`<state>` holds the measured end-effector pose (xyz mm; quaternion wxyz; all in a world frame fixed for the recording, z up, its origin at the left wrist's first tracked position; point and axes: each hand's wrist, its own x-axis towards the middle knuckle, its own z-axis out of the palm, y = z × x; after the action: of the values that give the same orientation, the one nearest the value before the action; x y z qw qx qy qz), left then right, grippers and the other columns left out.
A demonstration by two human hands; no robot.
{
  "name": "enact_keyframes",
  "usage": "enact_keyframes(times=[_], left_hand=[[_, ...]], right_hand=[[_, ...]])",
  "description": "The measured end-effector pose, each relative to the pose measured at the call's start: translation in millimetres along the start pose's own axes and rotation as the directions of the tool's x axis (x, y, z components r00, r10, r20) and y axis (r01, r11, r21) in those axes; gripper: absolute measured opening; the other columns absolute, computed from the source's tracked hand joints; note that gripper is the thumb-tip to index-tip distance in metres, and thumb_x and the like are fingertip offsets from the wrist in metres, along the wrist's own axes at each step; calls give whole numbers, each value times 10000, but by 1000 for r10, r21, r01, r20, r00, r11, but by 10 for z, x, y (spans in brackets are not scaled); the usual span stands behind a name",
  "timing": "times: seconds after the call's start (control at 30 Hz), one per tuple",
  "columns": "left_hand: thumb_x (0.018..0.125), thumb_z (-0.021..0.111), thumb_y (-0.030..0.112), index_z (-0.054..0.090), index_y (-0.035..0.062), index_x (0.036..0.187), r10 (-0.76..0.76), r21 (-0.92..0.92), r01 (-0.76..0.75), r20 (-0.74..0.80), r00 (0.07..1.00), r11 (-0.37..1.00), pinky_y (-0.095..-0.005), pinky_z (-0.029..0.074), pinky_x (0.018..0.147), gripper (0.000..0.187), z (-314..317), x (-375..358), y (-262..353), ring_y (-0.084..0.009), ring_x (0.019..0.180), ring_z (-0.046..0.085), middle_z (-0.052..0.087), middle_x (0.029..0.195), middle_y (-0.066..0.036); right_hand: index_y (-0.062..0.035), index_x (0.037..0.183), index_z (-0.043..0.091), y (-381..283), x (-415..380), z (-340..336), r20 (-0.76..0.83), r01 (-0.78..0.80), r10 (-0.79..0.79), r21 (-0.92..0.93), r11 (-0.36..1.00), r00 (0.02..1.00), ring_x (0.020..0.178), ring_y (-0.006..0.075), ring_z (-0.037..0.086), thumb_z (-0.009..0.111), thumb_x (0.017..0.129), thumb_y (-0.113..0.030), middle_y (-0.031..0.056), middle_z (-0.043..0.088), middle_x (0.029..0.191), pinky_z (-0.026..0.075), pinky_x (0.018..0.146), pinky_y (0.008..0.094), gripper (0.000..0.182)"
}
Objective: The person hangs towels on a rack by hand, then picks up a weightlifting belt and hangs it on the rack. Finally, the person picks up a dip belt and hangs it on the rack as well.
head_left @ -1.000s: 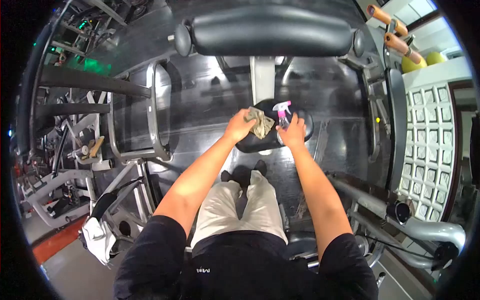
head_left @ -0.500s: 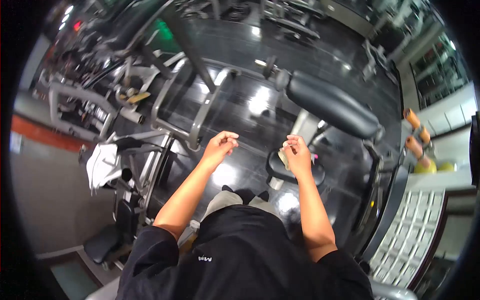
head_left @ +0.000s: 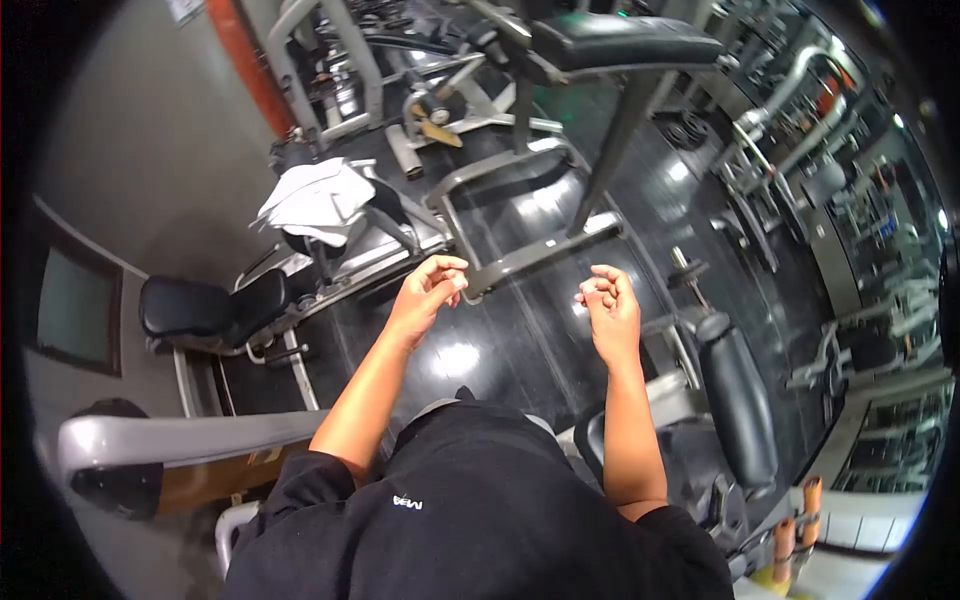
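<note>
My left hand (head_left: 428,298) is raised in front of my body, its fingers loosely bent and the thumb apart from them, with nothing visible in it. My right hand (head_left: 613,312) is held at about the same height, fingers half curled, and I see nothing in it either. Both hands are in the air, touching nothing. Beyond them on the dark floor stands a grey metal machine frame (head_left: 525,262). The black padded bench (head_left: 738,405) lies to the right of my right hand. A white towel (head_left: 318,198) hangs over a machine to the left of my left hand.
A black seat (head_left: 185,312) stands at the left, by the wall. Nearer, a thick grey machine arm (head_left: 200,438) reaches toward my left side. A dumbbell (head_left: 690,275) lies beyond the bench. Orange rollers (head_left: 812,510) stand at the lower right. A black pad (head_left: 625,42) tops the far machine.
My view has turned left: the towel and machine frame are now farther right in view, and the bench has shifted right and down. Both hands keep nearly the same pose.
</note>
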<state>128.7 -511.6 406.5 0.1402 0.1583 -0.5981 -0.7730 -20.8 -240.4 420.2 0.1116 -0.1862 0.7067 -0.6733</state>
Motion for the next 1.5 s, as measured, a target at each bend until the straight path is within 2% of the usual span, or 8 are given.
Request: enact_keyframes(times=[0.3,0.5,0.73,0.87,1.17,1.33,1.5], left_hand=[[972,676,88,642,23,1259,140,-47,-155,-233,962,987,-290,511,810,296,-1097,36,386,-129,884,623,673,1055,-45],[982,658,68,636,13,1259,184,-53,-231,-446,876,971,-295,514,800,283,-1616,3,499,-135,881,631,678,1038,-59],[994,651,73,629,17,1260,202,-20,-277,-634,746,961,-291,516,795,273,-2093,283,612,-137,871,634,679,1030,-58],[1001,658,92,633,30,1256,228,-34,-347,-695,682,937,-284,511,770,264,-2283,530,642,-126,843,623,677,1010,-42],[1014,646,105,621,-4,1224,199,-42,-370,-783,589,928,-273,511,769,239,-2812,962,771,-117,832,622,677,992,-53],[1004,643,79,619,2,1230,193,-79,-395,-776,601,915,-262,506,766,240,-3329,1141,879,-104,815,602,657,968,-38],[1010,615,72,614,7,1241,200,-63,-387,-773,602,920,-283,501,784,240,-3671,1244,882,-129,844,609,665,997,-65]], right_hand=[[6,1312,575,58,1044,1361,296,34,-54,72,997,954,900,107,695,660,1026,-66,50,679,1032,540,808,230,308],[-5,1298,577,52,1615,2116,457,6,-28,49,999,889,912,107,698,665,1024,-71,49,684,1036,546,815,233,295],[-6,1289,579,166,2496,2892,569,54,-103,103,993,816,856,111,685,670,1022,-75,35,672,972,564,813,257,291],[0,1291,572,159,2931,3239,642,69,-114,95,993,758,850,105,686,655,1032,-69,41,681,988,562,813,252,281],[-14,1296,549,284,3532,4186,740,28,-90,96,995,666,849,117,662,632,1045,-72,48,674,970,550,820,264,271],[3,1300,554,171,3676,4778,766,27,-88,92,995,637,879,102,687,625,1034,-35,45,684,981,548,812,242,278],[1,1293,547,119,3778,5231,797,28,-88,89,996,598,879,102,681,619,1035,-24,47,678,973,550,812,244,269]])
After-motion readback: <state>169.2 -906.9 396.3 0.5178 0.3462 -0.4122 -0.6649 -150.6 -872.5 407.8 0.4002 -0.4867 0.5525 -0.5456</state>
